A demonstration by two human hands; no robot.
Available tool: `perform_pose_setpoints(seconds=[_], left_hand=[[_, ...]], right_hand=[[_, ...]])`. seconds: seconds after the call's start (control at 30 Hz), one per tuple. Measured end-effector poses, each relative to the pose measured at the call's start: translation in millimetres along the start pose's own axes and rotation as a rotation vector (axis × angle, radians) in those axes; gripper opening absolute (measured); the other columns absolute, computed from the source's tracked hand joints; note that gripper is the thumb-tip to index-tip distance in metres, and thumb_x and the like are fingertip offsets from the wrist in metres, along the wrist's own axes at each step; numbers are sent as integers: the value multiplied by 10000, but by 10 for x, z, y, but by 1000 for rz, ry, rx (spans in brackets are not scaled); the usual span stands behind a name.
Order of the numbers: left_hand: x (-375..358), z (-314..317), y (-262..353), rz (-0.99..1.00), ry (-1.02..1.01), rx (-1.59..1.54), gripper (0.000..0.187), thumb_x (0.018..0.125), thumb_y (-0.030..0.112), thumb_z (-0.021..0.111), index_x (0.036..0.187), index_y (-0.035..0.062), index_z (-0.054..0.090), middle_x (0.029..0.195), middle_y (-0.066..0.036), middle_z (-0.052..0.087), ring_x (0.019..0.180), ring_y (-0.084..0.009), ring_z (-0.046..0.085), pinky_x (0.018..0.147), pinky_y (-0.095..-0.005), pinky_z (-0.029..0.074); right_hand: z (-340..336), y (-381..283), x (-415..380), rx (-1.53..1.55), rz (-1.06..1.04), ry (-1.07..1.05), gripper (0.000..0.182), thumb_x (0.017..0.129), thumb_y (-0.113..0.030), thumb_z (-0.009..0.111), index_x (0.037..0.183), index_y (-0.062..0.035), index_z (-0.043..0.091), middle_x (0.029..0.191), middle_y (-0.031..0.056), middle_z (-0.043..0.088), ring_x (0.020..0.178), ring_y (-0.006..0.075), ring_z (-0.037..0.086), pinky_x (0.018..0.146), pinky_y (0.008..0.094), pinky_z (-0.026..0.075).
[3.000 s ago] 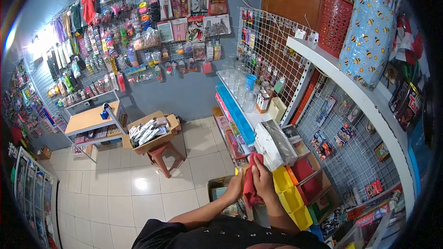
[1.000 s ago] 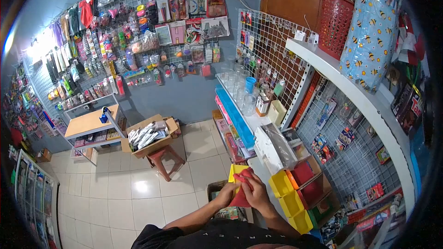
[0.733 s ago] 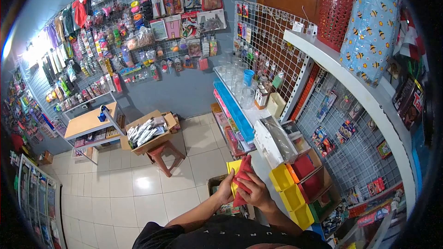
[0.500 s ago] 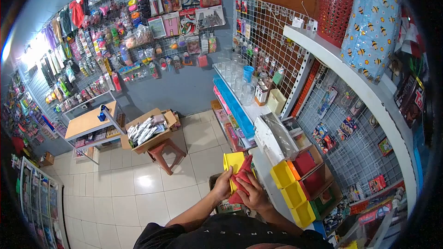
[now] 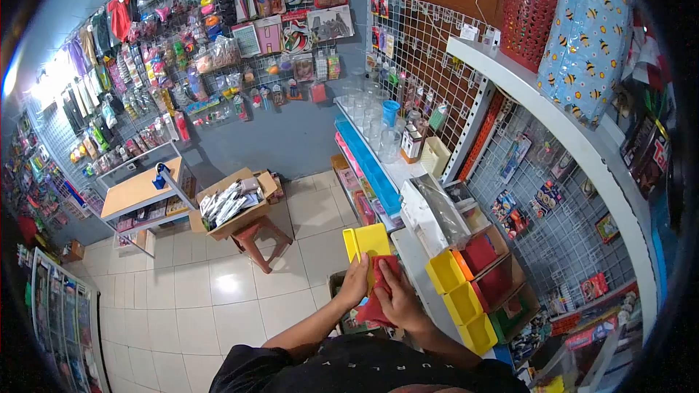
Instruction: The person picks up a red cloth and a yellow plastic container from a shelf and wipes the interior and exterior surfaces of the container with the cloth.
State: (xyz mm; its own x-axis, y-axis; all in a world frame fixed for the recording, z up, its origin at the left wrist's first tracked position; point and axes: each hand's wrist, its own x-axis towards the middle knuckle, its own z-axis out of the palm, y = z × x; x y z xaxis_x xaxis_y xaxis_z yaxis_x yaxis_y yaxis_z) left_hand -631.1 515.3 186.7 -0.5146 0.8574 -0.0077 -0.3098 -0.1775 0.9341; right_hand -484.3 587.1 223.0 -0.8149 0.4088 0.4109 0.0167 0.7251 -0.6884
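Note:
A yellow plastic bin is held up in front of my body, tilted, with its flat side showing. My left hand grips its lower left edge, the thumb lying along it. My right hand is wrapped round a bunched red cloth, which lies against the bin's lower right part. The cloth hides that part of the bin and some of my right fingers. Right of my hands, several similar yellow bins stand in a row on the white counter.
A white box and cardboard boxes with red and green insides crowd the counter at right. Glass jars line the shelf beyond. An open carton of packets rests on a brown stool to the left.
The yellow bin has shifted slightly up and left and shows more of its flat side. My right hand and the red cloth have moved lower on it.

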Motion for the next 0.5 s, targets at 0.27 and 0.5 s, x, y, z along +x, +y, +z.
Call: perform_pose_setpoints(seconds=[0.27, 0.5], left_hand=[[-110, 159, -36, 131, -75, 237, 493, 1123, 383, 304, 1379, 1, 483, 1255, -100, 575, 1177, -201, 517, 1057, -349, 392], [58, 60, 105, 77, -67, -59, 468, 1114, 409, 346, 1349, 32, 495, 1213, -57, 596, 1110, -138, 536, 1006, -309, 429]], right_hand=[[-141, -51, 261, -6, 80, 107, 636, 973, -188, 589, 1553, -78, 354, 1411, 330, 482, 1273, 514, 494, 1078, 522, 409], [-31, -31, 32, -24, -11, 2, 744, 933, -232, 650, 1567, -50, 307, 1460, 354, 403, 1353, 530, 404, 1128, 521, 357]])
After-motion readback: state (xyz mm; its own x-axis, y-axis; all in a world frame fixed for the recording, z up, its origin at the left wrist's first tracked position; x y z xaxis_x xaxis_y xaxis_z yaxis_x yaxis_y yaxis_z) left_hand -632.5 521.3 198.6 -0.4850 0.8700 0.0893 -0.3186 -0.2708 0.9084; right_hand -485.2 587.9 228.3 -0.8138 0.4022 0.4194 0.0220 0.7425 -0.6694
